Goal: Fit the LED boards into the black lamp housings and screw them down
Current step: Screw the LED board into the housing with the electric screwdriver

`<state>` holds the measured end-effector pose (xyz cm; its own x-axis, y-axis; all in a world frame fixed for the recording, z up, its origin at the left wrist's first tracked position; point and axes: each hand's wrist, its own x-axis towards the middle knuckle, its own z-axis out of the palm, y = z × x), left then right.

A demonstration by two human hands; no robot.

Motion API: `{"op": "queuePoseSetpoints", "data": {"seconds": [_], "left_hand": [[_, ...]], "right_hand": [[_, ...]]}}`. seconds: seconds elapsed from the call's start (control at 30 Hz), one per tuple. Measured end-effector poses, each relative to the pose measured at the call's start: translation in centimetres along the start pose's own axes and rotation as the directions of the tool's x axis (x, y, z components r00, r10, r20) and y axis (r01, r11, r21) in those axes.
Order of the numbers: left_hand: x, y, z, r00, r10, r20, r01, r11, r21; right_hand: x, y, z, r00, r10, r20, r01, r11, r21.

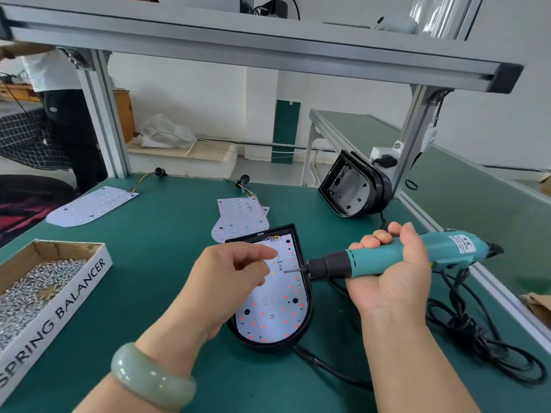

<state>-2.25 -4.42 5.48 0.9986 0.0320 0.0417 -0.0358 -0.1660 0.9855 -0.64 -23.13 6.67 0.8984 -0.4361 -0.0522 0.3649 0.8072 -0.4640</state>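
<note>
LED board (277,299) sits in the black housing (301,242) mid-bench (167,263). I see one screw head (271,316) near its rounded end. I read the right hand (390,275) as wrapped round the screwdriver (387,257), held level, bit pointing left over the board's right edge. The left hand (229,281) hovers over the board's upper left, thumb and forefinger pinched together; can't tell if anything's between them. Loose boards (238,222) lie just behind the housing, a stray board (92,205) far left. Second housing (351,189) leans on the frame post (414,138), back right. Screw box (74,296) at the left edge. Cable (477,338) tangled on the right.
</note>
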Motion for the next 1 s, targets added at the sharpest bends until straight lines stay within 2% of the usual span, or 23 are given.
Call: {"op": "queuePoseSetpoints", "data": {"seconds": [0.13, 0.23, 0.5, 0.63, 0.83, 1.0], "left_hand": [[-0.3, 0.0, 0.6, 0.999, -0.029, -0.032, 0.026, 0.996, -0.081], [-0.6, 0.1, 1.1, 0.999, -0.049, -0.014, 0.048, 0.996, -0.081], [-0.9, 0.2, 2.1, 0.993, -0.110, 0.049, 0.118, 0.962, -0.247], [-1.0, 0.3, 2.7, 0.994, -0.112, 0.011, 0.111, 0.957, -0.269], [-1.6, 0.4, 4.5, 0.981, -0.187, -0.049, 0.135, 0.843, -0.520], [-1.3, 0.2, 4.5, 0.987, -0.139, -0.076, 0.087, 0.875, -0.477]], "right_hand": [[0.0, -0.2, 0.1, 1.000, 0.020, -0.016, -0.019, 0.999, 0.036], [0.0, -0.2, 0.1, 0.999, 0.034, -0.026, -0.032, 0.998, 0.059], [-0.1, -0.2, 0.2, 0.998, 0.035, -0.046, -0.032, 0.997, 0.073], [-0.2, -0.1, 0.3, 0.998, 0.023, -0.050, -0.019, 0.997, 0.075], [-0.5, 0.1, 0.4, 0.998, -0.020, -0.054, 0.024, 0.996, 0.081], [-0.5, 0.2, 0.4, 0.999, -0.039, -0.030, 0.041, 0.995, 0.086]]}}
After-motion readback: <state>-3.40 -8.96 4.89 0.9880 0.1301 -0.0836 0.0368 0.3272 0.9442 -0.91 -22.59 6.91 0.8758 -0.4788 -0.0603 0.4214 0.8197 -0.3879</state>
